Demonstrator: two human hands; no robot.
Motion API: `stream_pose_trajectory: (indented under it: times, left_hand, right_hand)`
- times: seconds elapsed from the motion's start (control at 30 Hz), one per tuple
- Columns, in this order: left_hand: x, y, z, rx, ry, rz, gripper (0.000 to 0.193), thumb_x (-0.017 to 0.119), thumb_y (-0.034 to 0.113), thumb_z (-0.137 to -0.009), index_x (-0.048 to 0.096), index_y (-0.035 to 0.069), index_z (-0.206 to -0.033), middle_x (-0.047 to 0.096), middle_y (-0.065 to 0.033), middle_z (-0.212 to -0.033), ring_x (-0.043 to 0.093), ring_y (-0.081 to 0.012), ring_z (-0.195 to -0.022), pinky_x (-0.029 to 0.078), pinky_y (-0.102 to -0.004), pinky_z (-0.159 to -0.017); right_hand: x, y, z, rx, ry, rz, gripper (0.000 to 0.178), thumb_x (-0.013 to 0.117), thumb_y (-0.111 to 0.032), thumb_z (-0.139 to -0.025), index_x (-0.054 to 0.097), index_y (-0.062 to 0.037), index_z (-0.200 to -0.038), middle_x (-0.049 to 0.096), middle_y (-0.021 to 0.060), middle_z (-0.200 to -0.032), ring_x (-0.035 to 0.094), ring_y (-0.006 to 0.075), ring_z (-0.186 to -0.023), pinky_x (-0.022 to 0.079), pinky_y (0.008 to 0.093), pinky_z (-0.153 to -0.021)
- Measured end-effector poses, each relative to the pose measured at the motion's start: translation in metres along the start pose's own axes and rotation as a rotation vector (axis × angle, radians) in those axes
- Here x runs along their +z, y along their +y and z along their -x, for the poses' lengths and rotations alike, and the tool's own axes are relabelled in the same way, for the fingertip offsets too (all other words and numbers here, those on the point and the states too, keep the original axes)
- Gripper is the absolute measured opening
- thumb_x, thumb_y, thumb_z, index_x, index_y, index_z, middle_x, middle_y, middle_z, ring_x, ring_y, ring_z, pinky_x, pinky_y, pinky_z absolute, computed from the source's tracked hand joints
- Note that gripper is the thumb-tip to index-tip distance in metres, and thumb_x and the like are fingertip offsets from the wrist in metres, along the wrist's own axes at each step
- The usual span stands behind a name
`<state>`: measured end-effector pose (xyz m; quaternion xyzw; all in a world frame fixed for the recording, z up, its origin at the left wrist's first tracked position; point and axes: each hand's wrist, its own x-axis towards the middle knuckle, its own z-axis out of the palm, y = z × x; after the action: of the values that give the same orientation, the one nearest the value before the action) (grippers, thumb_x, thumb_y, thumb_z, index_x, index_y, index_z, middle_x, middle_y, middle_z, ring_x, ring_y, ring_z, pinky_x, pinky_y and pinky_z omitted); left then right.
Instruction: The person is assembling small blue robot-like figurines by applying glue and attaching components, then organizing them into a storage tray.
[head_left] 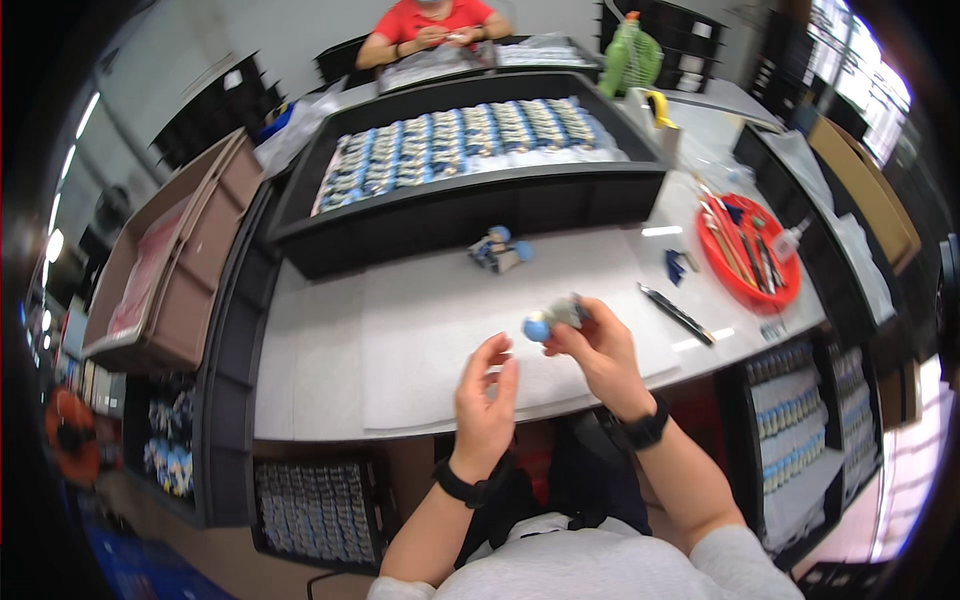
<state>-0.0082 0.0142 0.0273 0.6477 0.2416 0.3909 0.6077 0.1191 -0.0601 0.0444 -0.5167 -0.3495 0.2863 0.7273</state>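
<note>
My right hand (pixel 603 352) pinches a small figurine (pixel 552 319) with a light blue rounded end and a greyish body, held above the white work surface. Its details are blurred. To the left, my left hand (pixel 487 405) is raised with thumb and fingers apart, holding nothing and not touching the figurine. Beyond both hands, a couple of similar blue, cream and dark figurines (pixel 500 250) lie together on the table in front of a large black tray (pixel 470 197). Rows of such pieces fill much of that tray.
A red bowl (pixel 708 262) with brushes and tools stands at the right, near a black pen-like tool (pixel 677 313). A green spray bottle (pixel 627 60) is behind. Crates (pixel 180 260) line the left. A co-worker in a red shirt (pixel 440 22) sits opposite.
</note>
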Motion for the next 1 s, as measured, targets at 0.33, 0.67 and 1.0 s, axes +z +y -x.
stream_pose_trajectory:
  times: [0.33, 0.67, 1.0]
  left_hand:
    - [0.006, -0.006, -0.029, -0.294, -0.147, 0.356, 0.032, 0.045, 0.022, -0.091, 0.052, 0.0, -0.112, 0.059, -0.0058, -0.095, 0.054, -0.0106, -0.086, 0.045, -0.0248, -0.077]
    - [0.001, -0.017, -0.034, -0.379, -0.113, 0.629, 0.037, 0.043, 0.021, -0.091, 0.042, 0.001, -0.123, 0.056, -0.0113, -0.106, 0.053, -0.0147, -0.095, 0.044, -0.0286, -0.084]
    - [-0.005, -0.024, -0.034, -0.336, -0.136, 0.733, 0.033, 0.038, 0.016, -0.093, 0.042, 0.001, -0.121, 0.053, -0.016, -0.111, 0.053, -0.0161, -0.095, 0.045, -0.0288, -0.084]
  right_hand:
    - [0.004, 0.016, 0.018, 0.026, -0.023, -0.133, 0.029, 0.054, 0.003, -0.081, 0.042, -0.001, -0.107, 0.052, 0.0096, -0.095, 0.056, 0.0138, -0.082, 0.049, 0.0263, -0.069]
    - [0.013, 0.039, 0.012, -0.109, -0.095, 0.122, 0.038, 0.062, 0.001, -0.076, 0.044, 0.0008, -0.11, 0.053, 0.0101, -0.101, 0.054, 0.0137, -0.09, 0.045, 0.0255, -0.078]
    - [0.013, 0.031, 0.012, 0.078, -0.096, -0.096, 0.038, 0.056, -0.002, -0.081, 0.04, -0.001, -0.115, 0.054, 0.0117, -0.099, 0.053, 0.0147, -0.09, 0.045, 0.0262, -0.077]
